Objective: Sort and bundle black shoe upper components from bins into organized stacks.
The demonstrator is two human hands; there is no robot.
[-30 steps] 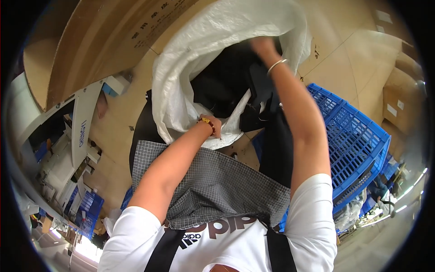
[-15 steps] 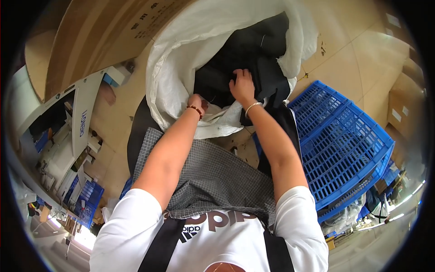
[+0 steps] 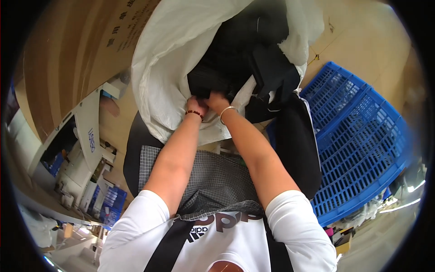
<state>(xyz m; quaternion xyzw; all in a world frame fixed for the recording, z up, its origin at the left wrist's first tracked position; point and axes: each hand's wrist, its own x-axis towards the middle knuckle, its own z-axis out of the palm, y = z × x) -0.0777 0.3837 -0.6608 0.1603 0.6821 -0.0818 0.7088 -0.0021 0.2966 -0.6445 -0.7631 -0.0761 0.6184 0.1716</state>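
A large white woven sack (image 3: 156, 77) stands in front of me with its mouth open, holding black cloth pieces (image 3: 235, 54). Both hands are inside the mouth, close together by the near rim. My left hand (image 3: 197, 105) is curled against the near edge of the black cloth, a beaded bracelet on its wrist; its fingertips are hidden. Beside it, almost touching, my right hand (image 3: 217, 101) reaches down onto the cloth. Motion smears its fingers, and a pale bangle circles that wrist. Some black cloth (image 3: 272, 68) hangs over the sack's right side.
Blue slatted plastic crates (image 3: 358, 149) stand to the right. A big brown cardboard box (image 3: 68, 59) rises at the far left, above a white machine (image 3: 86, 140). A checked grey apron (image 3: 217, 174) covers my lap. Another blue crate (image 3: 112, 206) sits lower left.
My right hand has moved left and nearer, off the middle of the cloth to beside my left hand. Black cloth at the sack's right has shifted, and the view has turned slightly.
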